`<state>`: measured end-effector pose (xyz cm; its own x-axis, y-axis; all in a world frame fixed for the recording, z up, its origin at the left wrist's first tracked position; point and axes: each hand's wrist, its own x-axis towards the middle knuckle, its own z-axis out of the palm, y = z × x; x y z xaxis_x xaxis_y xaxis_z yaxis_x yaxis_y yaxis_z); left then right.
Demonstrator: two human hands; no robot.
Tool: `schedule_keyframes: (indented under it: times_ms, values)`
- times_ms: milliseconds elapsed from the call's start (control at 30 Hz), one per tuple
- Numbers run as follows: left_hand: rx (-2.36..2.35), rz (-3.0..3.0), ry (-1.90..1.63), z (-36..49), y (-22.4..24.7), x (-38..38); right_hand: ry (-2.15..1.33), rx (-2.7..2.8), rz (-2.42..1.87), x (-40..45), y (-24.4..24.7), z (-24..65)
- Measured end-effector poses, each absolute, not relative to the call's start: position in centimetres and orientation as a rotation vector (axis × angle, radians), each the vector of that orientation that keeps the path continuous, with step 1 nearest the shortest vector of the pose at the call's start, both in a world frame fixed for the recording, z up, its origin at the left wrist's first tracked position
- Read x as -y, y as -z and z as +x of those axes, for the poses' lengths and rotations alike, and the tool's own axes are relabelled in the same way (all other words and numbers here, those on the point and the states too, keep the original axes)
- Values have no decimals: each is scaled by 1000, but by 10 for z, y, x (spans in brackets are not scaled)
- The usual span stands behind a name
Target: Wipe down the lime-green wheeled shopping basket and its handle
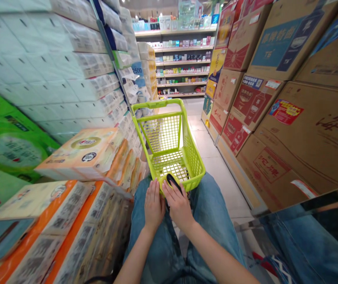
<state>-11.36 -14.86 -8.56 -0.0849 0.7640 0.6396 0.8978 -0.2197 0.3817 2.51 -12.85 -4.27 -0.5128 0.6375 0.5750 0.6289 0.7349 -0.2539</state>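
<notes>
A lime-green plastic shopping basket [200, 163] stands between the knees, its far handle raised and its mesh inside visible. My left hand [154, 203] rests on the basket's near edge, fingers together and stretched forward. Beside it, my right hand [178, 201] lies on the same edge with fingers stretched out, touching or very near a black handle piece [173, 182]. Whether the fingers curl over the rim cannot be made out. The two hands almost touch at the thumbs.
Tissue packs [80, 154] are stacked on the left, with a phone [4, 236] on the nearest ones. Cardboard cartons [305, 146] rise on the right. Stocked shelves [183, 63] stand beyond the tiled aisle [204, 148]. Another person's jeans [310, 240] show at lower right.
</notes>
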Motion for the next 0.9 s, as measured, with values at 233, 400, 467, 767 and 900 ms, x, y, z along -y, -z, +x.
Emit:
schedule_keyframes:
  times_ms: [233,400,467,767,900]
  values:
    - [1873,-1942,1233,-103,90,143,72,2179,-1198,78,41,130]
    - [1876,-1922,1261,-102,93,143,53,2043,-1337,77,38,125]
    - [1883,-1906,1254,-104,95,143,40,2036,-1349,91,37,96]
    - [1920,-1928,1126,-109,101,145,-47,2262,-1046,135,34,0]
    - [1905,-1919,1215,-104,99,145,-34,2311,-1031,119,37,52]
